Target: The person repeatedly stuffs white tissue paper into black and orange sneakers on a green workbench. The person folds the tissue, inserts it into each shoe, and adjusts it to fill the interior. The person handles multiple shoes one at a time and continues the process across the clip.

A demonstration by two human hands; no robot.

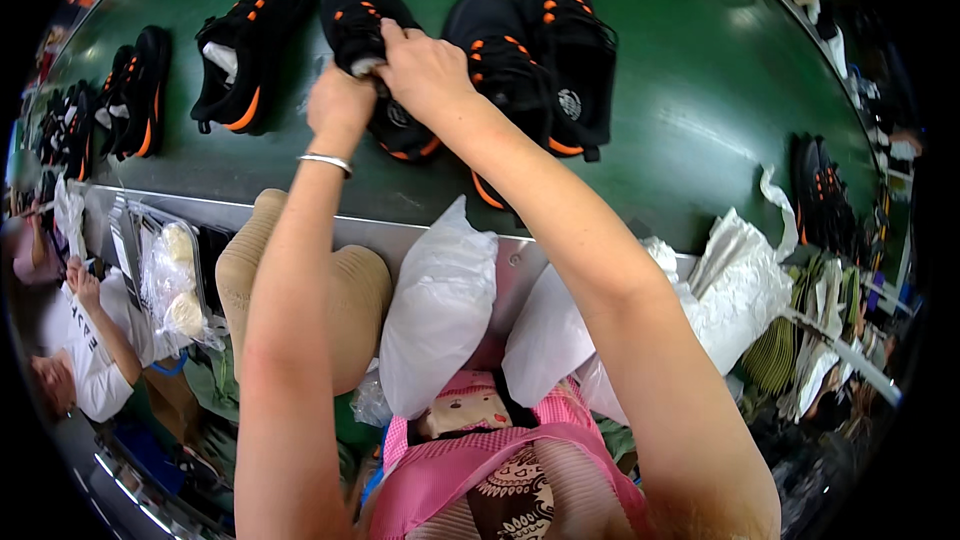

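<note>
A black sneaker with orange accents (363, 15) lies on the green conveyor belt (690, 70) in front of me. My left hand (338, 105) grips its near end. My right hand (425, 65) is closed over the shoe's opening, where a bit of white stuffing (366, 66) shows between my fingers. A silver bangle (326, 162) sits on my left wrist. Two more black and orange sneakers (540, 50) lie just right of my hands, and another one (245, 40) lies to the left.
More black shoes sit at the belt's far left (130, 95) and right (820, 190). White paper bundles (440, 305) and tan insoles (350, 290) lie by the metal belt edge (400, 225). A person in white (95, 350) stands at the left.
</note>
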